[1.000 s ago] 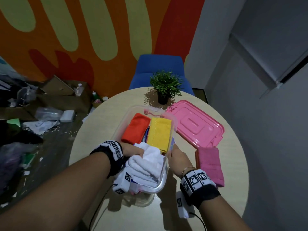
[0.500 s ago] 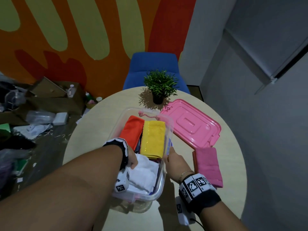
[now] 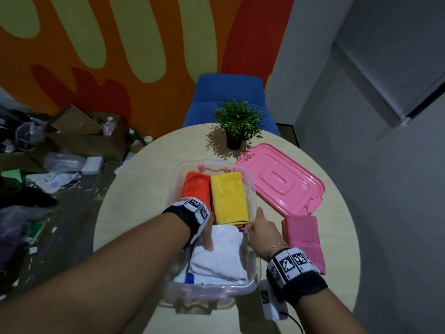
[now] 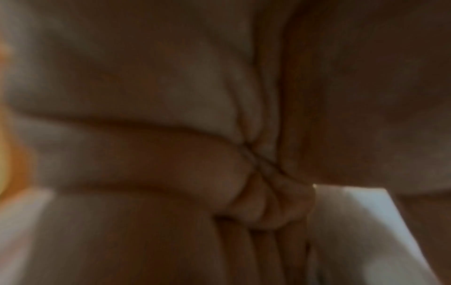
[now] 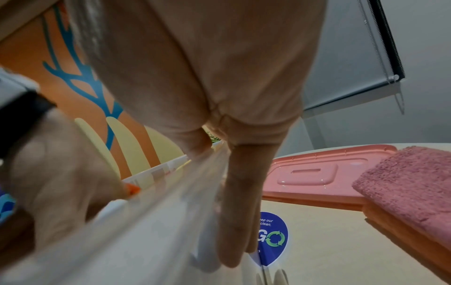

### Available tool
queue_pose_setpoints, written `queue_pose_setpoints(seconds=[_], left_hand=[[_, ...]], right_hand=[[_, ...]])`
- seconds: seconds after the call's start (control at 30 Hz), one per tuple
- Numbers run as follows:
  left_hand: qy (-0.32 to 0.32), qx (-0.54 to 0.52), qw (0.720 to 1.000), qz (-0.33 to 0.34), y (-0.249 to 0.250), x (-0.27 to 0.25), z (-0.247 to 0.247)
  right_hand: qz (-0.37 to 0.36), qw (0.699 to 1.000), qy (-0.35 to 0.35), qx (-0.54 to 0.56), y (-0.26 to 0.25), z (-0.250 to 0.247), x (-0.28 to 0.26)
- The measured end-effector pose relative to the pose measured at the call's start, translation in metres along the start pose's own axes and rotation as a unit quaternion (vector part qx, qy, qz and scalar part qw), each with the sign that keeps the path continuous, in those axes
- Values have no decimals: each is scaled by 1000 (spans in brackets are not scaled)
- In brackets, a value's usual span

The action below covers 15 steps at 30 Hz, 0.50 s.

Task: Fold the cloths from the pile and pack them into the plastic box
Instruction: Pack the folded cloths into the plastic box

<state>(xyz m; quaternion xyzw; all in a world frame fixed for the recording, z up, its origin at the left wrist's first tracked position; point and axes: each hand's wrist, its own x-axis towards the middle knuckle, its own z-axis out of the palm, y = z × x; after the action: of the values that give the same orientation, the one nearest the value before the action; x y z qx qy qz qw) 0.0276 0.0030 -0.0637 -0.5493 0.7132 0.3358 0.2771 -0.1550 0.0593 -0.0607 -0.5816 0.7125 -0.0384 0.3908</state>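
While the left hand [image 3: 204,237] presses the white cloth [image 3: 216,256] down into the plastic box [image 3: 252,273], fingers hidden, the right hand [image 3: 261,233] grips its rim; one folded pink cloth [image 3: 304,239] waits beside the box.

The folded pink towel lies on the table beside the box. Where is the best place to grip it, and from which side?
Probably grip the folded pink towel at its long left edge, nearest the clear plastic box, coming from above with the right hand. It lies flat and free on the round table; its far end touches the pink lid, so that end is less free.
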Motion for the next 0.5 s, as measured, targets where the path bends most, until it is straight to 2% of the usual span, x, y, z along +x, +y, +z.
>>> queue_pose_setpoints(seconds=[0.1,0.2,0.3,0.37,0.4,0.43,0.5], left_hand=[[7,119,992,35,23,-13,-22],[45,219,970,94,48,-26,-27],[-8,220,959,179,61,-9,2],[-34,266,943,196,66,5,24],[-43,289,940,179,70,5,34],[-22,330,929,167,72,14,45],[27,307,944,117,73,16,56]], right_hand=[[-2,1000,0,7,1,0,1],[-3,1000,11,13,2,1,3],[-4,999,12,30,5,1,6],[-7,999,3,39,8,1,7],[-12,999,2,34,8,0,6],[-15,999,4,29,9,-1,7],[-13,999,9,31,12,0,8]])
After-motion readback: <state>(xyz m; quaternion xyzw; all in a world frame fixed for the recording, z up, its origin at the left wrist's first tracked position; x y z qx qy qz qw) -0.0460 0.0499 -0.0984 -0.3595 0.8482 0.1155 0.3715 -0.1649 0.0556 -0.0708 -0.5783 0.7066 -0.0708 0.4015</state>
